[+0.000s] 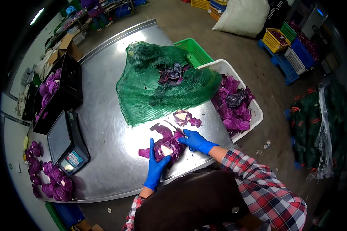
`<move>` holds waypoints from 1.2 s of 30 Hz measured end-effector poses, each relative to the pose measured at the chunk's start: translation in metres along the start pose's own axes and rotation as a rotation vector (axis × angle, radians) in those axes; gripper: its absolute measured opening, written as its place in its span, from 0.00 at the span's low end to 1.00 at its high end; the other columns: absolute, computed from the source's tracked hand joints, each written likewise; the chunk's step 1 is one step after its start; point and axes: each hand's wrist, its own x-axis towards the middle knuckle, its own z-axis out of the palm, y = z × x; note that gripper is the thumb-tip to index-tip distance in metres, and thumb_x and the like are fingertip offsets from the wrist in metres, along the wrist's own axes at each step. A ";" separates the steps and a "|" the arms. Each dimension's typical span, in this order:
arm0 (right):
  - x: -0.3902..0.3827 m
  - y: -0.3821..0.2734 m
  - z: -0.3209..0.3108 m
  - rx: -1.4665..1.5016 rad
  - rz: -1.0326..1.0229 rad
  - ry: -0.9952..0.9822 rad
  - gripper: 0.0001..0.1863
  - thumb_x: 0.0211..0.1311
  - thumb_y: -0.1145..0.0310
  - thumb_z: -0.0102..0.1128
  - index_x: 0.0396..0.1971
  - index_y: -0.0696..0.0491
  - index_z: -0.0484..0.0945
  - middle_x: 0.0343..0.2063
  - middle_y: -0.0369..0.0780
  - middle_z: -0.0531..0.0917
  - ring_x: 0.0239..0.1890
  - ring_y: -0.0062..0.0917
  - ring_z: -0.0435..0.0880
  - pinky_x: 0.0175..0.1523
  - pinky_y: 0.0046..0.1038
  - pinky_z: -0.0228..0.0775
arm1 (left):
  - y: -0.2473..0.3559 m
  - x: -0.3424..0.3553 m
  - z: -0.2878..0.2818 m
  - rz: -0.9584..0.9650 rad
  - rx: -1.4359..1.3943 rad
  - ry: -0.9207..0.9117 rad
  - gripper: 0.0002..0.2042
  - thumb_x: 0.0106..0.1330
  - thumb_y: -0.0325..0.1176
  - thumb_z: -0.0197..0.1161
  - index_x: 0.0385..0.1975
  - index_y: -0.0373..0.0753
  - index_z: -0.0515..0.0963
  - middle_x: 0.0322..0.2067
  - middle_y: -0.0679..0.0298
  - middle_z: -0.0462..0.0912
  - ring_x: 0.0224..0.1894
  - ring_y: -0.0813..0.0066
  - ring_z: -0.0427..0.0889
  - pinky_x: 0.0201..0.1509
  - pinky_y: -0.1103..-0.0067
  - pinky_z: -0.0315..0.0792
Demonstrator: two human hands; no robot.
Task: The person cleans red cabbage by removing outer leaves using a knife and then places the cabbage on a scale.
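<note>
My left hand (155, 166), in a blue glove, grips a purple cabbage (168, 146) near the front edge of the steel table (104, 115). My right hand (196, 141), also gloved in blue, holds a knife (175, 127) against the top of the cabbage. The cabbage's pale cut stem faces up. Loose purple leaves (186, 117) lie just beyond it. A green mesh sack (158, 86) with more purple cabbage (172, 74) inside lies farther back on the table.
A digital scale (67, 142) stands at the left. A black crate (54, 94) and a pile of trimmed cabbages (52, 183) are at the left edge. A white crate (235, 102) of purple leaves and a green crate (194, 50) sit at the right.
</note>
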 end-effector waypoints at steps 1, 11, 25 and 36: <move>0.022 0.031 -0.006 -0.182 -0.215 0.181 0.27 0.56 0.56 0.59 0.52 0.55 0.68 0.24 0.43 0.79 0.18 0.27 0.77 0.24 0.27 0.71 | 0.000 0.008 0.002 0.034 0.129 -0.035 0.48 0.51 0.26 0.68 0.68 0.43 0.41 0.62 0.55 0.59 0.62 0.64 0.62 0.64 0.73 0.60; -0.007 -0.030 -0.009 -0.418 -0.473 0.002 0.37 0.47 0.47 0.66 0.55 0.51 0.67 0.45 0.48 0.79 0.45 0.38 0.79 0.49 0.33 0.71 | -0.028 0.025 -0.018 0.106 0.243 -0.041 0.43 0.46 0.26 0.72 0.64 0.37 0.54 0.64 0.56 0.55 0.64 0.64 0.58 0.68 0.71 0.55; 0.023 0.005 -0.013 0.132 -0.019 0.070 0.20 0.56 0.60 0.60 0.44 0.57 0.74 0.23 0.41 0.82 0.24 0.28 0.80 0.26 0.22 0.71 | -0.014 0.025 -0.029 0.065 0.287 -0.241 0.42 0.43 0.27 0.73 0.63 0.39 0.58 0.63 0.60 0.59 0.66 0.66 0.56 0.70 0.71 0.48; 0.007 0.016 0.007 0.296 -0.153 -0.071 0.24 0.54 0.61 0.66 0.49 0.56 0.73 0.39 0.41 0.80 0.41 0.23 0.79 0.48 0.23 0.70 | -0.010 0.010 -0.052 0.158 0.526 -0.348 0.43 0.45 0.33 0.74 0.64 0.42 0.57 0.65 0.60 0.57 0.67 0.64 0.54 0.70 0.70 0.48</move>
